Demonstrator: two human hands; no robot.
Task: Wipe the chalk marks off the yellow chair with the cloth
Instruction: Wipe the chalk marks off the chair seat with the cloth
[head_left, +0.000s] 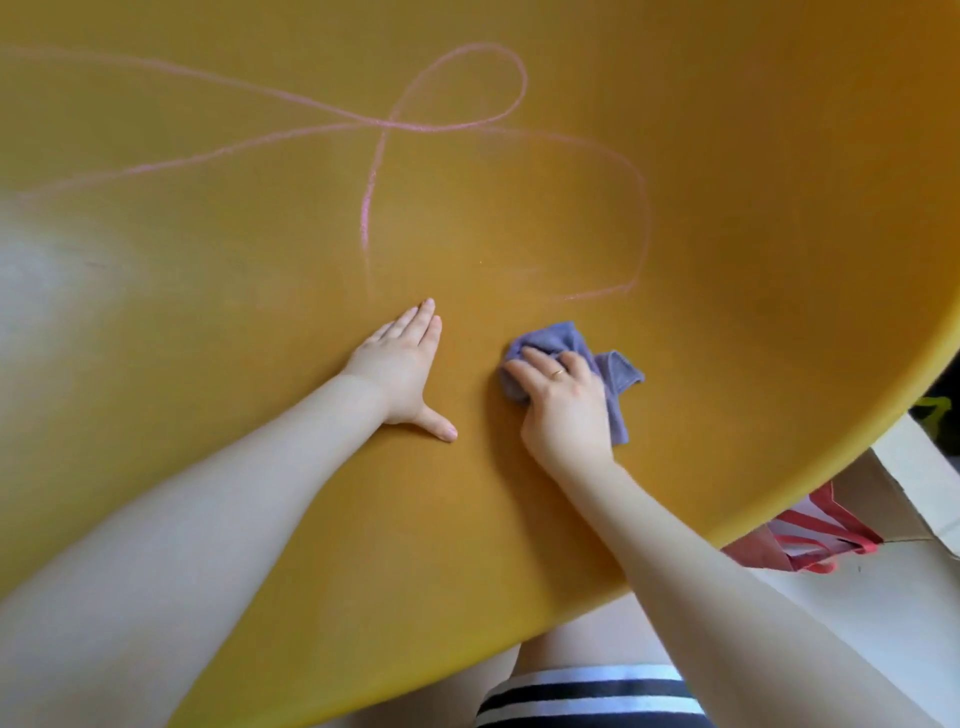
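Beneath right hand (566, 400), cloth (571, 340) half-hidden

Pale floor (852, 597) at lower right; perhaps a cardboard box (904, 483); red-striped bag (810, 543).

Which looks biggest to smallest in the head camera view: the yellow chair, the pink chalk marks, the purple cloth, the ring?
1. Yellow chair, filling most of the view.
2. Pink chalk marks, sprawling across its upper half.
3. Purple cloth, bunched under the right hand.
4. Ring on that hand, tiny.
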